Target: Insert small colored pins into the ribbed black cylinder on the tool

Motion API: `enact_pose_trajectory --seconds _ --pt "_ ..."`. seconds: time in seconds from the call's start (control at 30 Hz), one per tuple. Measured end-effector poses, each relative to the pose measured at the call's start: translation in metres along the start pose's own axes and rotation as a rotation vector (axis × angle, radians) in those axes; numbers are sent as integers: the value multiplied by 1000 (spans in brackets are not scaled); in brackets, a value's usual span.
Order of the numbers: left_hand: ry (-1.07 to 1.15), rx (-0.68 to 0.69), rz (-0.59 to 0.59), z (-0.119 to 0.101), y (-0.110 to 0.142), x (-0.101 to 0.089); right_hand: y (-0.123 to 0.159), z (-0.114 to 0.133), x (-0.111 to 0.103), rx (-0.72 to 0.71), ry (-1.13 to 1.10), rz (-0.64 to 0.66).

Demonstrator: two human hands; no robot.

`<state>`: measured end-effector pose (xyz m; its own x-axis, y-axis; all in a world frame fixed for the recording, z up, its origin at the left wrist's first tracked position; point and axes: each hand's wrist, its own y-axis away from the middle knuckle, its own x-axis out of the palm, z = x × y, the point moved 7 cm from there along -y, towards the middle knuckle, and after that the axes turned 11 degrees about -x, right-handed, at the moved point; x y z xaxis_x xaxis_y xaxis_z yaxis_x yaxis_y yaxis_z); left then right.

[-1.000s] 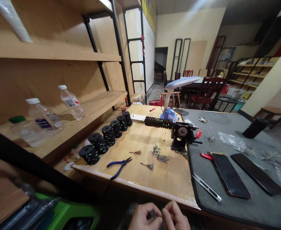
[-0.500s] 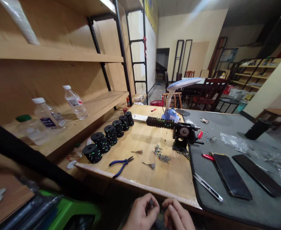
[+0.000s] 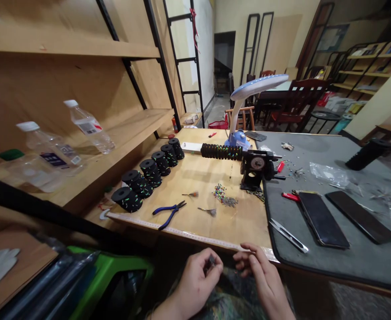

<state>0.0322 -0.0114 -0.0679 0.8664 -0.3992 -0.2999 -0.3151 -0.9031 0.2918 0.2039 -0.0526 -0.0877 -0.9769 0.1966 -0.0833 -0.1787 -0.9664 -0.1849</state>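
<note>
My left hand (image 3: 198, 280) is closed around a small dark object (image 3: 210, 263) just below the table's front edge; its kind is too small to tell. To its right, my right hand (image 3: 261, 276) is apart from it, with loosely curled, separated fingers and nothing visible in them. On the wooden tabletop ahead lie blue-handled pliers (image 3: 169, 213), two small feathery tufts on thin stems (image 3: 209, 211) and a pile of coloured beads (image 3: 219, 194) beside small metal pieces (image 3: 230, 202). A black winding device (image 3: 257, 164) carries a black ridged spool (image 3: 221, 152) dotted with green bits.
Several black spools (image 3: 151, 172) stand in a row at the left. A blue-white desk lamp (image 3: 237, 138) stands behind the device. On the grey mat (image 3: 295, 262) lie thread snips (image 3: 289, 235), two phone-like slabs (image 3: 322, 220) and a plastic bag (image 3: 329, 173). Bottles (image 3: 90, 129) occupy the left shelf (image 3: 142, 124).
My right hand has moved away from the left and its fingers have spread. My left hand still holds the small dark object. The camera view has tilted downward.
</note>
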Motion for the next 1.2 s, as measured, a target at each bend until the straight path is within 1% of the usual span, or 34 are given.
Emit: enact_pose_trajectory --seconds 0.1,0.23,0.3,0.43,0.67,0.7,0.77,0.9,0.97,1.0,1.07,1.2 --pt "-5 -12 4 1 0 0 0 4 -4 -22 36 -44" --pt "-9 -21 7 0 1 0 3 9 -18 -52 106 -186" --pt "-7 -22 6 -1 1 0 4 10 -23 -60 124 -234" --pt "1 -26 1 0 1 -1 6 10 -25 -76 127 -252" --pt "-2 0 -8 2 2 -3 8 4 -25 -67 86 -262" --pt "-5 4 -7 1 2 -3 8 4 -23 -70 89 -244" --pt "-19 13 -7 1 2 -2 7 9 -15 -86 102 -153" --pt "-77 41 -6 -1 3 -1 5 22 18 -128 163 162" --pt "-98 62 -2 -2 4 0 5 25 32 -138 203 268" --pt "-109 71 -1 -2 5 -1 4 26 37 -145 228 294" --pt "-128 84 4 -4 6 -1 4 26 42 -166 292 303" --pt "-107 89 45 -7 5 0 3 23 42 -231 411 248"
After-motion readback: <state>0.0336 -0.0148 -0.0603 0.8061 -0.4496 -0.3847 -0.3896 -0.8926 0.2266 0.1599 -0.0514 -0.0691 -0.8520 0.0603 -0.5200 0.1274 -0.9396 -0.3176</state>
